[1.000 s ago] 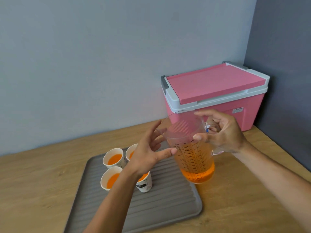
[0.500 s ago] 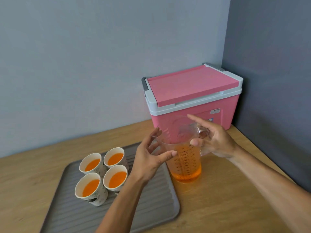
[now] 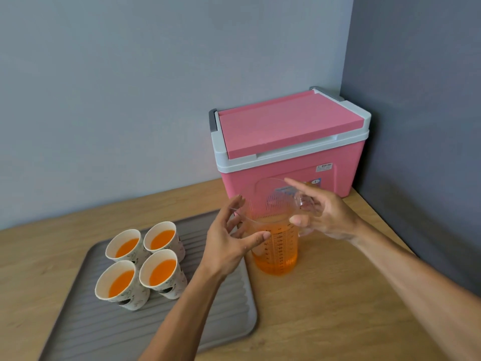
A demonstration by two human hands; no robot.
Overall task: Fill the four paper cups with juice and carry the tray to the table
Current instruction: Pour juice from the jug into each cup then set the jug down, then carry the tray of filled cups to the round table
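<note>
4 white paper cups with dark printed markings hold orange juice on a grey ribbed tray. A clear measuring jug (black scale lines on its side) holds orange juice too. The cooler box is pink with a pale grey rim. The counter is light wood-grain; the walls are grey.
</note>
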